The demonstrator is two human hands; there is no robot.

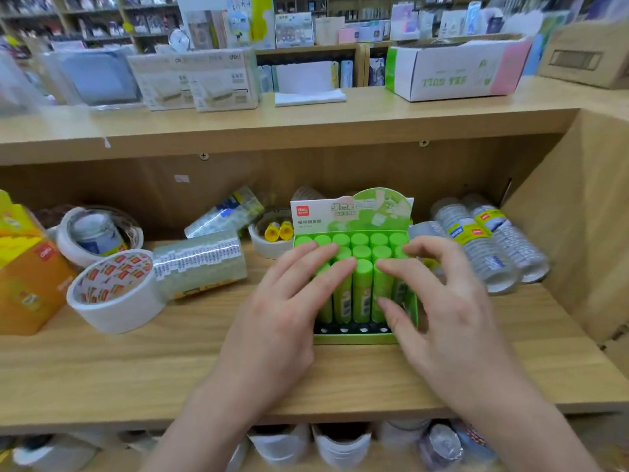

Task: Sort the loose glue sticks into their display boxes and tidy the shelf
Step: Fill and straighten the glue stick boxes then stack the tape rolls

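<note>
A green display box [354, 338] stands on the wooden shelf, filled with upright green glue sticks [362, 287] in several rows. My left hand [286, 301] lies on the left side of the sticks, its straight fingers resting on their caps. My right hand [439, 301] hovers over the right side, fingers spread and slightly bent, fingertips touching the caps and the thumb against the front sticks. Two yellow-capped glue sticks [278, 230] lie inside a white tape roll [269, 243] behind and to the left of the box.
A large white tape roll [114, 294] and packs of clear tape [200, 267] lie to the left. An orange-yellow box [27, 274] stands at the far left. Stacked clear tape packs [490, 243] lie to the right, by the shelf's side wall [578, 216].
</note>
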